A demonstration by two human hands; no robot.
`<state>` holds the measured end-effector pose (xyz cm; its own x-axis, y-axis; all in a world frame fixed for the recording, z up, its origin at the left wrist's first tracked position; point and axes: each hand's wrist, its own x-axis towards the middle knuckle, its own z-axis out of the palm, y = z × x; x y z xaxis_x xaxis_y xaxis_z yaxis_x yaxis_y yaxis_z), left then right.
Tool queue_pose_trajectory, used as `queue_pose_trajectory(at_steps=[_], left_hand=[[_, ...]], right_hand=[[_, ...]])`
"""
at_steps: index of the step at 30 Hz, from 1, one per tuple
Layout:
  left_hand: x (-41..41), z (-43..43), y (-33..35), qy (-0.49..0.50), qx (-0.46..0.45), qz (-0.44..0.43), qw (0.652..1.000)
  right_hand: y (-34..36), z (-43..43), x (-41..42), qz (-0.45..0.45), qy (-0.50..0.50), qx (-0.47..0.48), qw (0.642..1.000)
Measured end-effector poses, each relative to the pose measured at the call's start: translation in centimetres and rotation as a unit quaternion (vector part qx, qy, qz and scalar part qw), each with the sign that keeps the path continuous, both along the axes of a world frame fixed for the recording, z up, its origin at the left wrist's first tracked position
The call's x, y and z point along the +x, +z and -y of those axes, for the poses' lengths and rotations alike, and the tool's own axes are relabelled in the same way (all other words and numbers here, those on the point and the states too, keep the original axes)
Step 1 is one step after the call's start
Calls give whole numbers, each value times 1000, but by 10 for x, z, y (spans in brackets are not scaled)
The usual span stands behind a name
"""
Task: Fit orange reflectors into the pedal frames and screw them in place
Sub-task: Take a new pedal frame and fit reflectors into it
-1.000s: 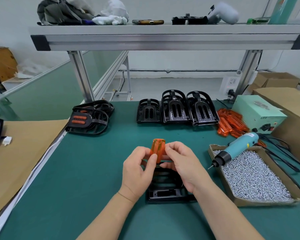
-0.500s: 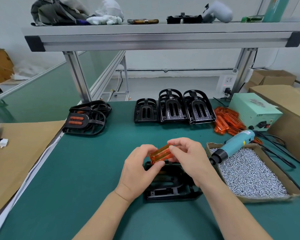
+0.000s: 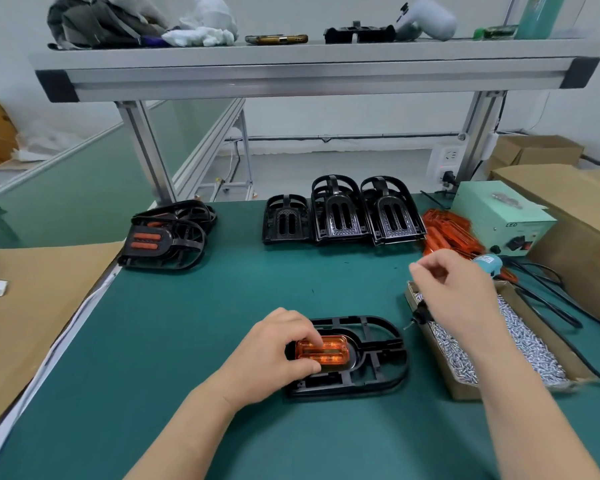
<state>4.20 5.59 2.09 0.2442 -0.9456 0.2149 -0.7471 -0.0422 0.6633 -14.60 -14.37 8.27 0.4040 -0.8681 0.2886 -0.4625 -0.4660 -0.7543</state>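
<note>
Your right hand (image 3: 454,292) has left the orange reflector (image 3: 326,351), its grasp unclear from blur; your left hand (image 3: 274,351) pinches it inside the pedal frame (image 3: 378,362).

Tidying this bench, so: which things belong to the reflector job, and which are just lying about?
Job: reflector, frame under it, spare frames, reflector pile, screws, screwdriver, finished pedals.
Lying about: cloths, phone and white tool on the shelf; cardboard boxes.

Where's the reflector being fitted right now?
Head view, low centre: the orange reflector sits in the black pedal frame on the green mat, left hand pinching its left end, screw box to the right.
</note>
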Motion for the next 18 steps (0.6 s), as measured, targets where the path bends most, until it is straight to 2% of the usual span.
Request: queue_pose_trajectory(at_steps=[6,10,15,18], left_hand=[[2,2,2,-5,61,-2,998],[3,3,3,-5,71,1,997],[-1,3,5,4,60,9,998],[-4,5,8,5,42,41,998]], right_hand=[[-5,21,-27,-184,-66,22,980],[-9,30,-40,-235,-85,44,967],[-20,32,-44,-344,-39,63,936],[-23,33,-45,-350,-30,49,935]])
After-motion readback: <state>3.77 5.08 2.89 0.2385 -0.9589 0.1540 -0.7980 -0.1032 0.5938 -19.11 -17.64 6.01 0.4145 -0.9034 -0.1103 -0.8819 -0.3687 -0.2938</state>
